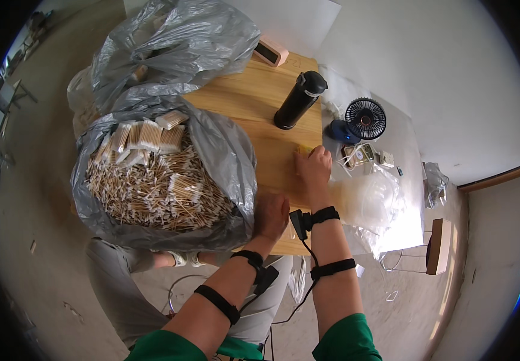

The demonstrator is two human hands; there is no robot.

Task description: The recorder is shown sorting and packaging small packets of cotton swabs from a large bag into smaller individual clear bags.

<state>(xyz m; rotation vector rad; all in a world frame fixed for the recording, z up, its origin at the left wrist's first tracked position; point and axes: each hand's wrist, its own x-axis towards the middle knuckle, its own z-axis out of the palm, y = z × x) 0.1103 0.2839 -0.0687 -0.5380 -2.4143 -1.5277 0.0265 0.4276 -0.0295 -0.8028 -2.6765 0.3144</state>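
Note:
A grey plastic bag lies open on the table's left side, full of loose wooden-stick cotton swabs. Several small clear packs of swabs rest on top of the heap. Right beside the bag's edge is my left hand, its fingers curled in; whatever they may hold is hidden. Farther off, by the table's right edge, my right hand is bent down with closed fingers. A small yellow thing shows at its fingertips, too covered to name.
A black flask stands beyond my right hand. Right of the wooden table, a white surface holds a small fan, a power strip and clear plastic bags. Another grey bag and a pink clock are at the back.

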